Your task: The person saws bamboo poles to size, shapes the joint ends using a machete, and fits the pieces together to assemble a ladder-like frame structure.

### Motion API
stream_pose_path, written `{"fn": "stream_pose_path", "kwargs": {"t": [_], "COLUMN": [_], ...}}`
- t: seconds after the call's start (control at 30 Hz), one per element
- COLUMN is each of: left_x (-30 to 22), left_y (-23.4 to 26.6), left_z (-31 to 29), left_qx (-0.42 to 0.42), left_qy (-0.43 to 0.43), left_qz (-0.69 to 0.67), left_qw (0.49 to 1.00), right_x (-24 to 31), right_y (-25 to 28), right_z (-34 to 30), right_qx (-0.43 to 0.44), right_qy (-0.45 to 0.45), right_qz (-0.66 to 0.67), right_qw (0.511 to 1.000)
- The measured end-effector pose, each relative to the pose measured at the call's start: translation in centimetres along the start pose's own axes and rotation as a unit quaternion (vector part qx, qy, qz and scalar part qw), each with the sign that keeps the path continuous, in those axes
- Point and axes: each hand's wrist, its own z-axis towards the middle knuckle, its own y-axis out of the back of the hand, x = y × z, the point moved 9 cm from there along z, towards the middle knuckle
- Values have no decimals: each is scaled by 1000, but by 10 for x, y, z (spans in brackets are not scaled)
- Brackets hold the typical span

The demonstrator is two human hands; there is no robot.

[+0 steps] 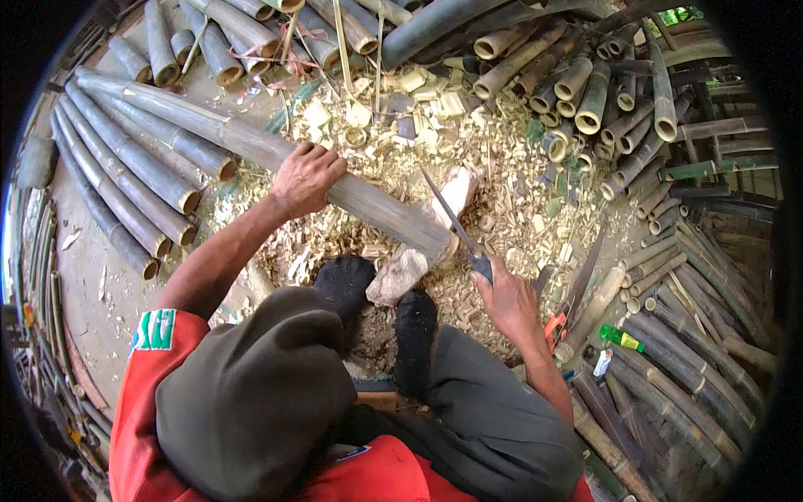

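A long grey-brown bamboo pole (381,203) runs slantwise from the far left to just beyond my feet. My left hand (309,177) is closed over its upper side, partway along. The pole's near end lies against a pale chunk of wood (398,276) between my dark-covered feet, and a second pale chunk (457,197) shows on its far side. In my right hand (507,301), fingers wrapped round a dark handle, is a knife (452,214). Its narrow blade points up and away, just right of the pole's end and apart from it.
Wood chips (418,125) cover the ground ahead. Several bamboo poles (138,163) lie at the left, and more cut bamboo (577,92) is heaped at the far right. Beside my right forearm are an orange-handled tool (554,326) and a green bottle (621,337).
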Motion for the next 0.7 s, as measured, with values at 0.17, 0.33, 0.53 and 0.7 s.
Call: {"fn": "stream_pose_path", "kwargs": {"t": [0.17, 0.33, 0.53, 0.7], "left_x": [-6, -7, 10, 4], "left_y": [11, 3, -10, -17], "left_z": [-6, -5, 18, 28], "left_qx": [-85, -90, 236, 211], "left_qy": [-20, -6, 20, 24], "left_qz": [-4, 25, -14, -49], "left_qw": [996, 996, 971, 976], "right_x": [62, -28, 39, -16], "right_y": [72, -34, 55, -26], "right_z": [-34, 23, -13, 8], "right_qx": [-296, 46, -155, -26], "right_qy": [203, -68, 99, -3], "right_qz": [80, -29, 119, -17], "right_qw": [930, 996, 976, 1000]}}
